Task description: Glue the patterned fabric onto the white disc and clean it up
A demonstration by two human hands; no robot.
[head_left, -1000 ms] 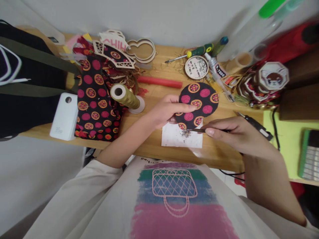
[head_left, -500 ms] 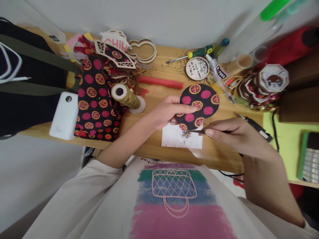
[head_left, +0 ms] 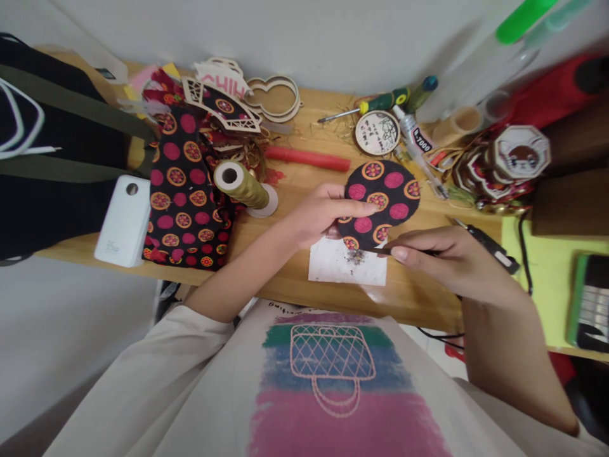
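Observation:
A round disc covered in black fabric with pink and orange flower dots [head_left: 397,190] is gripped at its left side by my left hand [head_left: 328,212], thumb on top. My right hand [head_left: 428,249] pinches a slim dark pointed tool [head_left: 380,251], its tip close to the disc's lower edge; whether they touch I cannot tell. From this distance the tool's exact kind is unclear. Below the disc lies a white paper [head_left: 328,266], with a small heap of dark crumbs [head_left: 354,257] on it.
Left on the wooden table are folded patterned cloth [head_left: 176,190], a white power bank [head_left: 122,222] and an olive thread spool [head_left: 247,187]. Behind the disc lie a red stick [head_left: 309,158], a screwdriver [head_left: 380,103] and a glue tube [head_left: 413,133]. Octagonal ornaments [head_left: 521,152] stand right.
Almost nothing differs. The disc and both hands keep nearly the same place, and the tool's tip stays by the disc's lower edge.

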